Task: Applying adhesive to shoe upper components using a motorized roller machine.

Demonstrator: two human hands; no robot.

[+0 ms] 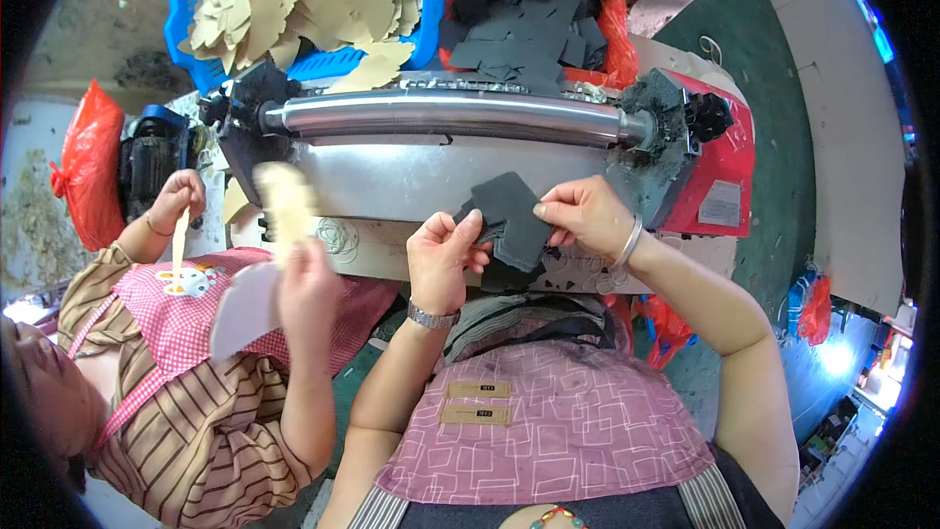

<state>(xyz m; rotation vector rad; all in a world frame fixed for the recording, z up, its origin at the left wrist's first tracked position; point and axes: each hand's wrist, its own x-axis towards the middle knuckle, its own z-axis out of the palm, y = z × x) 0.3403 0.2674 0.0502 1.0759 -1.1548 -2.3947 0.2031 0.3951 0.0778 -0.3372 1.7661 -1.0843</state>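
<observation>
Both hands, left hand & right hand, grip black cut piece; red bag far left.

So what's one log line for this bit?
left hand: holds dark cut pieces | right hand: pinches same pieces | behind: metal roller

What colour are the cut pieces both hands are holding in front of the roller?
Dark grey, almost black, cut pieces, plain with no pattern; clearest in the head view.

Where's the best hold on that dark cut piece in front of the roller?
Judging by its pose, take the dark cut piece by its two side edges, as the left hand and right hand do: it is thin, limp and would likely sag from one corner.
</observation>
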